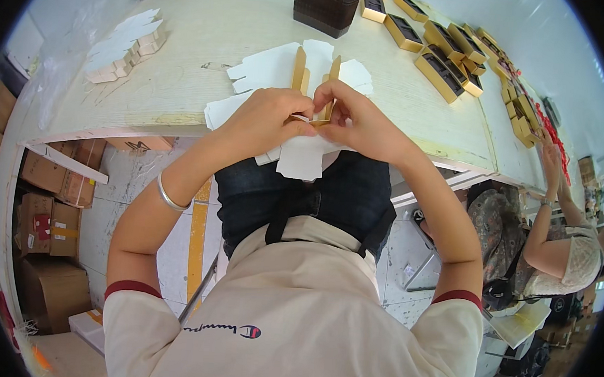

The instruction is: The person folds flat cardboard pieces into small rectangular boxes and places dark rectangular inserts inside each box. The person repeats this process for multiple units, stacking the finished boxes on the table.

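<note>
At the table's front edge, my left hand (pixel 277 112) and my right hand (pixel 363 123) are close together, fingers pinched on a partly folded cardboard box (pixel 299 72). Two narrow gold flaps of this box stand up beyond my fingertips, one by each hand. The part between my fingers is mostly hidden. Beneath and around my hands lie flat white box blanks (pixel 264 69), fanned out with notched edges. One white panel (pixel 300 159) hangs over the edge above my lap; whether it belongs to the held box, I cannot tell.
Beyond my hands stands a stack of dark brown trays (pixel 327 9). Gold boxes with black inserts (pixel 442 73) crowd the back right. More white blanks (pixel 126 48) are piled at left. A co-worker's hand (pixel 550 161) is near red ribbon (pixel 558 138) at far right. Cartons (pixel 51 225) sit under the table.
</note>
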Tool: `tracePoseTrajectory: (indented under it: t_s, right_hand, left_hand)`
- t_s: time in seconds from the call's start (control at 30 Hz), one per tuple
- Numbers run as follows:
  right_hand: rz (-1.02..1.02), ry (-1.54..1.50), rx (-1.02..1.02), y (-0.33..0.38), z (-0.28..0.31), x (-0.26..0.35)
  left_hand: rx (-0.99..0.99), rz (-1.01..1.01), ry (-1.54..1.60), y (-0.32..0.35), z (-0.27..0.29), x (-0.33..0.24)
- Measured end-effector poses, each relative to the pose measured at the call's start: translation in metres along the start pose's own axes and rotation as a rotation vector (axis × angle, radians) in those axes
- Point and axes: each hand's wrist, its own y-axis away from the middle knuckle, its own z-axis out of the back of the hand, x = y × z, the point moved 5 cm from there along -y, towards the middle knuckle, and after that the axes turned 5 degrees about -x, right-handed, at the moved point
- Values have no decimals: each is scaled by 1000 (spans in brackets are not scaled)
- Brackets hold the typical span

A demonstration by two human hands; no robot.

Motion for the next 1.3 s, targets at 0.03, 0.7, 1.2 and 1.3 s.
tracePoseTrajectory:
  t_s: [0.03, 0.7, 1.2, 1.3]
  right_hand:
    - [50, -22, -29, 8, 3, 1]
    - [318, -172, -410, 6, -5, -10]
    - [137, -235, -317, 1, -3, -14]
    - [345, 139, -439, 13, -7, 0]
  left_hand:
    - [6, -4, -22, 0, 0, 0]
    - [113, 183, 198, -5, 4, 15]
    - [-221, 166, 360, -5, 0, 19]
    - [-244, 44, 143, -1, 5, 7]
